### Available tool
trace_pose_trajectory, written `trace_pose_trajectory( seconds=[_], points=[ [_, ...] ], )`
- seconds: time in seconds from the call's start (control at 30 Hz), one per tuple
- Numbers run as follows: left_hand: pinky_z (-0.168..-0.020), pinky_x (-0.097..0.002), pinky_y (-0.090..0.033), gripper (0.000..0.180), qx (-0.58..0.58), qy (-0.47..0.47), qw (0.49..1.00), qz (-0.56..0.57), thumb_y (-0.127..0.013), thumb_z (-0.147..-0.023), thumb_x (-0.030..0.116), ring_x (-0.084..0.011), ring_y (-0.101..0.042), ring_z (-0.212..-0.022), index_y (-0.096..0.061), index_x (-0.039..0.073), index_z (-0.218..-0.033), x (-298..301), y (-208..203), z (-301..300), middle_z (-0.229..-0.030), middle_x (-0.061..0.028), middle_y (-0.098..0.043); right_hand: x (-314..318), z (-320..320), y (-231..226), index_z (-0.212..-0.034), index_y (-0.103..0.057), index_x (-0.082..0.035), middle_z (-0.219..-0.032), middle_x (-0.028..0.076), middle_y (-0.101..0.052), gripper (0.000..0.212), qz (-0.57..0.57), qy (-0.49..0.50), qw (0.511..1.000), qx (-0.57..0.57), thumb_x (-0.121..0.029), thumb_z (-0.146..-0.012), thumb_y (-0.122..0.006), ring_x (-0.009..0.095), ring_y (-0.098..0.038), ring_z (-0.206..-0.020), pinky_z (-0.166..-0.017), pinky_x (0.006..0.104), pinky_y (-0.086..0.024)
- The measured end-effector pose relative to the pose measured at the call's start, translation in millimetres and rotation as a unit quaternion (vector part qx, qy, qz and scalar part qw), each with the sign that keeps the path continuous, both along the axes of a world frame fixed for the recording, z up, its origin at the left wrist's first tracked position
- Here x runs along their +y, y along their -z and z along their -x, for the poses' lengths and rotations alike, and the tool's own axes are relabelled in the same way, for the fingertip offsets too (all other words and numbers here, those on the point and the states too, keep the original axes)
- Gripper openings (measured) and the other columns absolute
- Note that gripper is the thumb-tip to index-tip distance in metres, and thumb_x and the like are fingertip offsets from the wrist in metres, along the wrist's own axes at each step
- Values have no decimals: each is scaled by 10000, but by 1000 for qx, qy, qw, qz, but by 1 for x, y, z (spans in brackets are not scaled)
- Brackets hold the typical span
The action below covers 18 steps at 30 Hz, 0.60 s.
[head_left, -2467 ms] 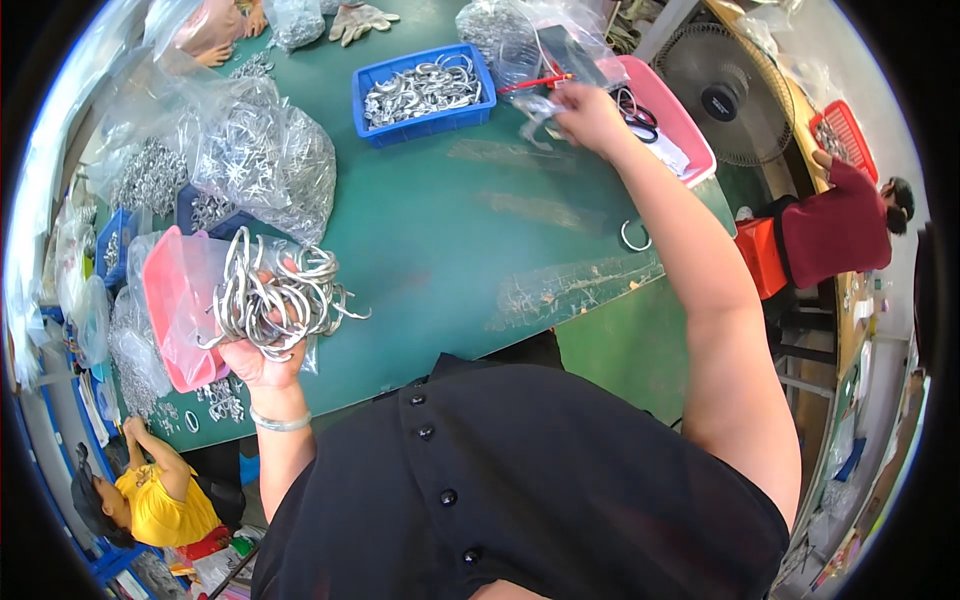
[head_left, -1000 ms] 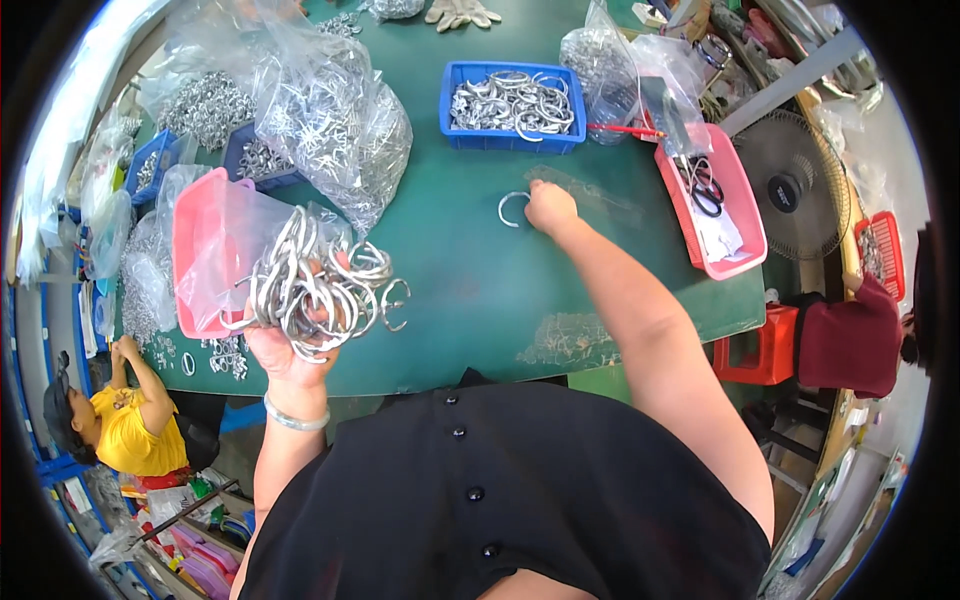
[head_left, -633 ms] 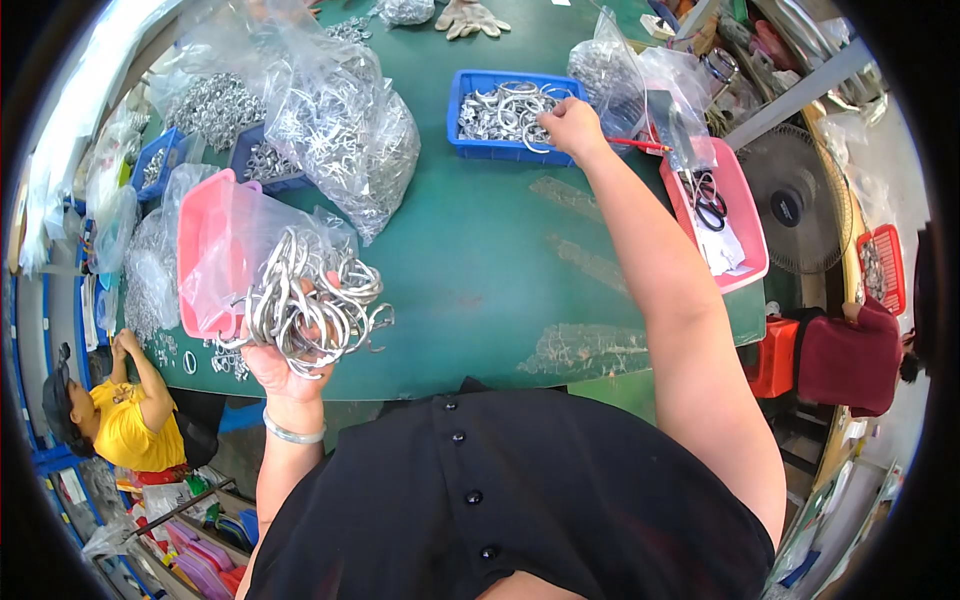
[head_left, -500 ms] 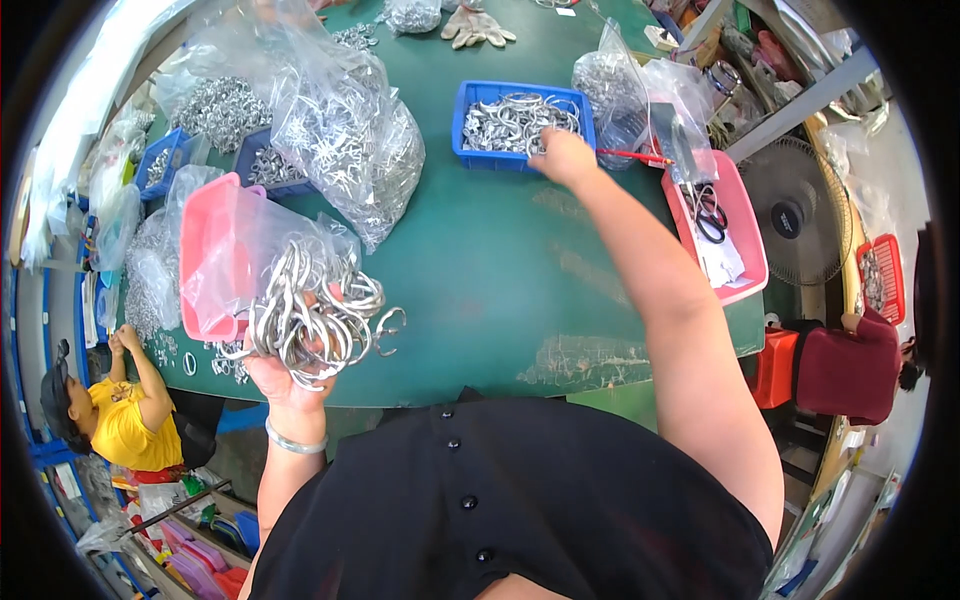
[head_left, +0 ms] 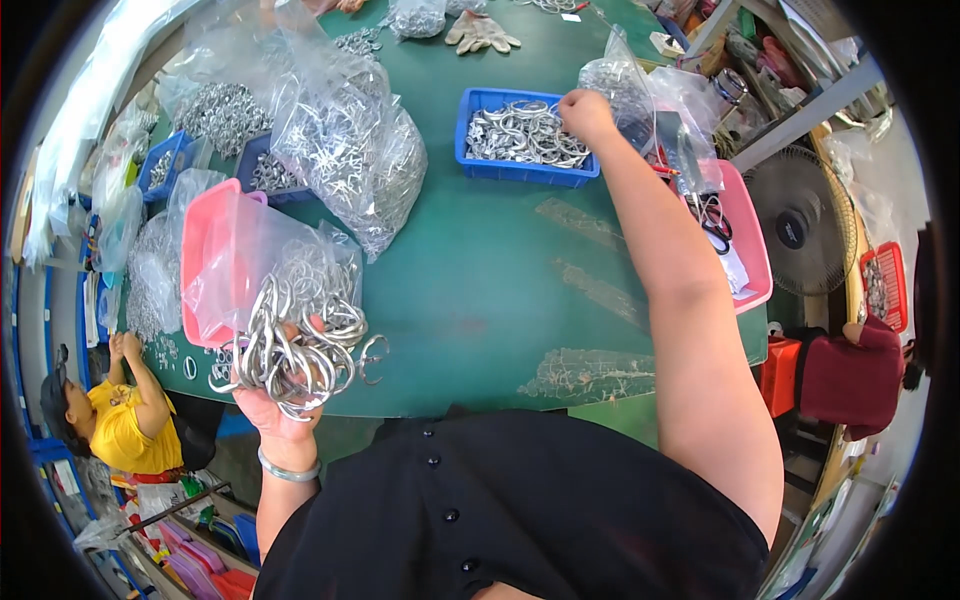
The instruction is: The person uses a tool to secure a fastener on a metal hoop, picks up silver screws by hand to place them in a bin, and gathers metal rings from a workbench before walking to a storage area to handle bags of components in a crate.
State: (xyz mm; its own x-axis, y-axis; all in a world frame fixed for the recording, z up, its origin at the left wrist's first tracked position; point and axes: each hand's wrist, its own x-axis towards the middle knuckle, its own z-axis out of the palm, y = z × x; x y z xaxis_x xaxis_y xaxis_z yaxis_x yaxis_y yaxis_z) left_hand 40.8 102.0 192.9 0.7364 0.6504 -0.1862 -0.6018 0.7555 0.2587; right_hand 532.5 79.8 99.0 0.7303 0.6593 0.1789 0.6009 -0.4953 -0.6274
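A bunch of curved, open-ended silver metal pieces (head_left: 295, 345) rests in my left hand (head_left: 283, 415), palm up with the fingers curled among them. It is near the table's front edge, just before a clear plastic bag (head_left: 320, 262) of similar pieces. My right hand (head_left: 587, 115) reaches to the far right corner of a blue tray (head_left: 530, 176) filled with loose curved metal pieces (head_left: 520, 135). Its fingers are bent together over the rim. Whatever they grip there, if anything, is hidden.
Left of centre stand a large bag of metal parts (head_left: 350, 150) and a pink bin (head_left: 208, 265). At right, another pink bin (head_left: 758, 235) holds scissors (head_left: 715, 225), beside a fan (head_left: 795, 225). A glove (head_left: 482, 33) lies at the back. A person in yellow (head_left: 135, 425) works at left.
My right hand has moved from inside the blue tray to its far right corner. My left hand, still holding the metal pieces, has shifted slightly left and nearer. The view has tilted a little.
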Motion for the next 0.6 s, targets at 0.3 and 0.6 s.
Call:
trace_pose_trajectory(
  seconds=[0.3,0.6],
  points=[
    [-624,-353,-518,298,35,-47,998,0,-499,-818,223,-361,-454,-1038,-532,-38,-957,-6,-5,19,-947,-145,-507,-40,-2,49,-851,-623,37,-876,257,-591,296,204,69,976,-42,-201,-696,-540,375,-570,-889,-790,422,-441],
    [-632,-361,-535,356,17,-48,998,-32,-495,-815,234,-338,-468,-938,-499,-41,-1042,-14,-4,38,-957,-175,-509,-51,-9,63,-655,-580,71,-616,189,-573,234,119,126,964,200,-160,-696,-584,236,-546,-449,-405,340,-418]
  ],
)
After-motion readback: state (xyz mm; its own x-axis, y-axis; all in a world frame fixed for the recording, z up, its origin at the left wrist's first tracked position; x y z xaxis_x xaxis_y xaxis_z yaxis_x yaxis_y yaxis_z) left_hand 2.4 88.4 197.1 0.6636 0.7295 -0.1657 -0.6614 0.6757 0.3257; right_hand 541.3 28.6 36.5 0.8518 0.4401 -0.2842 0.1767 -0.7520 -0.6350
